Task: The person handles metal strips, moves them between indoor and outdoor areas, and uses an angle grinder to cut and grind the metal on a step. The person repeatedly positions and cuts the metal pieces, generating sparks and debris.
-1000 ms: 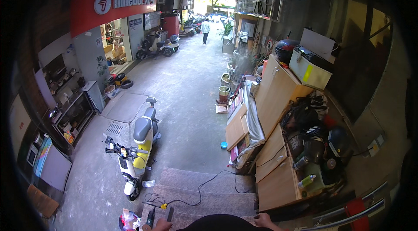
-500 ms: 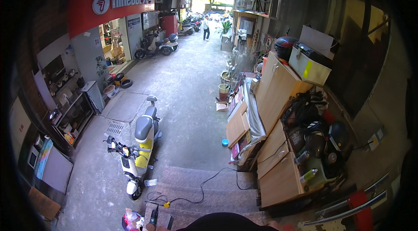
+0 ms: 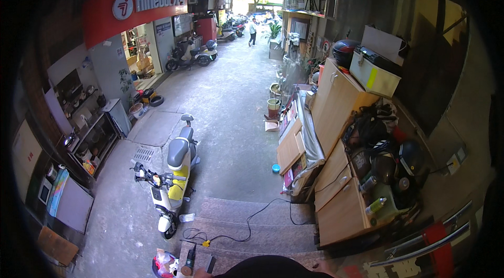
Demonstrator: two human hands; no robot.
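Only a sliver of my left hand (image 3: 201,274) shows at the bottom edge, beside my dark clothing (image 3: 273,266). Its fingers are cut off by the frame. Just left of it on the step lies a dark power tool (image 3: 189,258) with a round brown end, resembling an angle grinder. A narrow dark bar (image 3: 210,264) lies close by. Part of my right hand (image 3: 323,267) appears at the lower edge, right of the clothing, with its fingers mostly hidden. Whether either hand holds anything is not visible.
Stone steps (image 3: 252,225) carry a black cable (image 3: 252,220) with a yellow connector (image 3: 206,243). A white-and-yellow scooter (image 3: 176,178) stands ahead-left. Wooden cabinets (image 3: 336,215) line the right, beside a metal railing (image 3: 420,249). A bag of items (image 3: 165,264) sits lower left. A person (image 3: 252,32) walks far off.
The whole view has shifted slightly right and down. My hands show a little more at the bottom edge. The distant person's stride has changed.
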